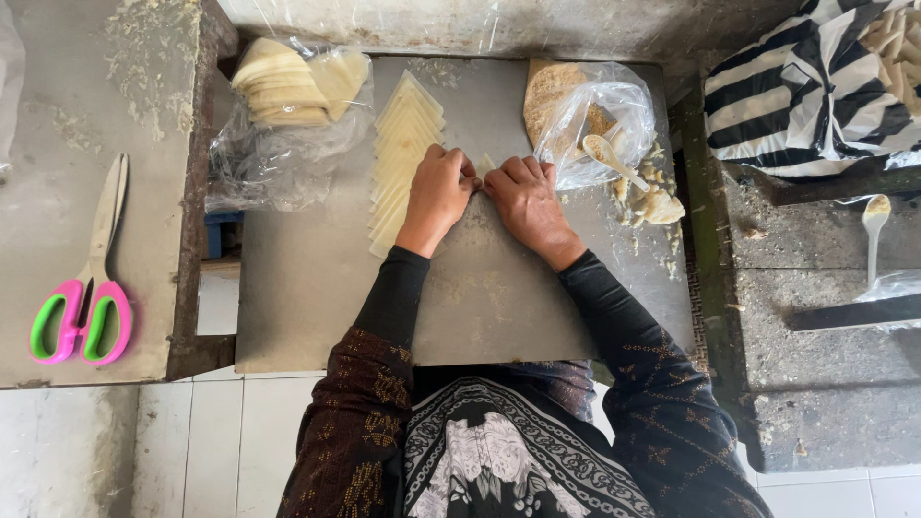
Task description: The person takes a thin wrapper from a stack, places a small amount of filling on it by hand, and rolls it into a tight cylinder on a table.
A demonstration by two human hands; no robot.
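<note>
Both hands at work at the middle of the grey metal bench point(317, 288), knuckles up, fingertips meeting. Left hand point(439, 192) and right hand point(523, 197) pressed together over one small pale wrapper piece point(485, 165), only a corner of it showing between the thumbs. Appears pinched and folded; whether filling already sits inside cannot be told, being hidden under the fingers.

Taking the hands as landmark:

- Just to the left of them, touching the left hand's knuckles: fanned row of cut wrapper triangles point(403, 153), laid overlapping. Many sheets unused; judged the greater part of the stock still to go.
- Further left, past the bench edge: clear plastic bag point(278, 144) holding a stack of uncut wrappers point(288, 82). Reserve supply, untouched as it lies.
- Just to the right: open clear bag of crumbly filling point(595, 120) with a white spoon point(614, 158) resting at its mouth, bowl loaded.
- Right of that bag: loose heap of filling and scraps point(652, 201) on the bench.
- Far right, off the bench: black-and-white striped bag point(806, 86) with pale pieces at its top corner; possibly finished items, not confirmed. Second white spoon point(873, 230) below it.
- Far left, on a separate dusty surface: scissors with pink and green handles point(82, 288), lying idle.

Assessment: one piece in hand, mid-fold. No finished pieces seen on the bench itself. Plenty of wrappers and filling remaining.
</note>
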